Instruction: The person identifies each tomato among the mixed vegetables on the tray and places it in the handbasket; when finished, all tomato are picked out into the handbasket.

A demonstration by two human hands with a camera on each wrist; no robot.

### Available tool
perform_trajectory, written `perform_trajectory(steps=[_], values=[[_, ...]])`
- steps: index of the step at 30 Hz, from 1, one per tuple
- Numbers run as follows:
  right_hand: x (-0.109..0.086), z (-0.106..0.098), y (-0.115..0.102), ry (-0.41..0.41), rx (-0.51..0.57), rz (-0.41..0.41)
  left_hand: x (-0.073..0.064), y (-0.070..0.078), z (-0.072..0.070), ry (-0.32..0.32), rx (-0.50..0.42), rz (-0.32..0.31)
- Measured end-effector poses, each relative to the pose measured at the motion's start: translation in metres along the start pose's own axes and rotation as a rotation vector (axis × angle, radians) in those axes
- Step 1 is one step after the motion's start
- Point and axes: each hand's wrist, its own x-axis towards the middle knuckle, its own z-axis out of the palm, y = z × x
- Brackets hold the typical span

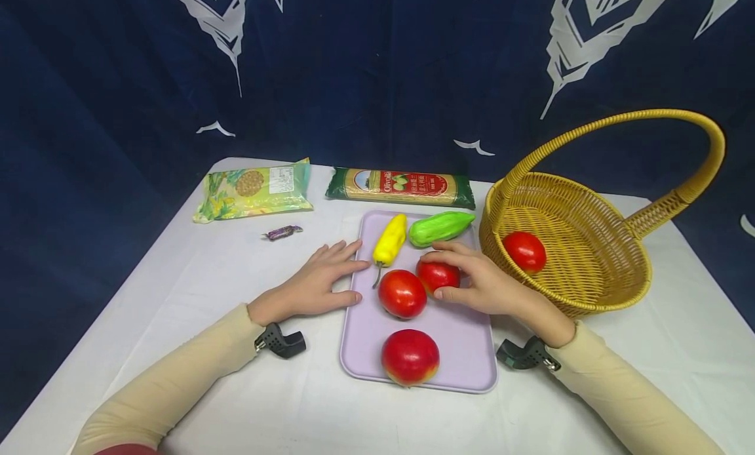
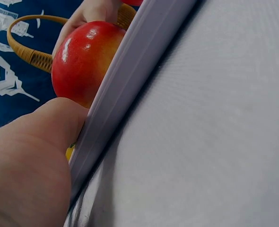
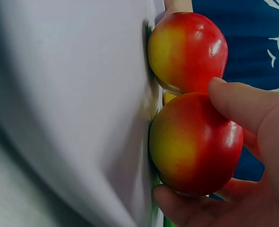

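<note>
hands (image 1: 312, 284) palm-down (right (image 1: 483, 284) gripping fruit (image 1: 436, 278))

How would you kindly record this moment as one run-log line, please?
left hand: at tray edge | right hand: grips red fruit on tray | basket: another red fruit inside

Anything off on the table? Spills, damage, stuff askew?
No spill or damage visible. Slightly odd: the nearest red fruit overlaps the near rim of the lilac tray in the head view; can't tell whether it rests on the rim.
</note>
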Motion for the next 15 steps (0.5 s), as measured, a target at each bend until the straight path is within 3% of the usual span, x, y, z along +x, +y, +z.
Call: perform_trajectory(steps=[15], values=[[-0.0010,0.0011,0.0018,0.014,0.012,-0.006,-0.0010,0.0006,-0.0004,0.011,0.010,0.015]])
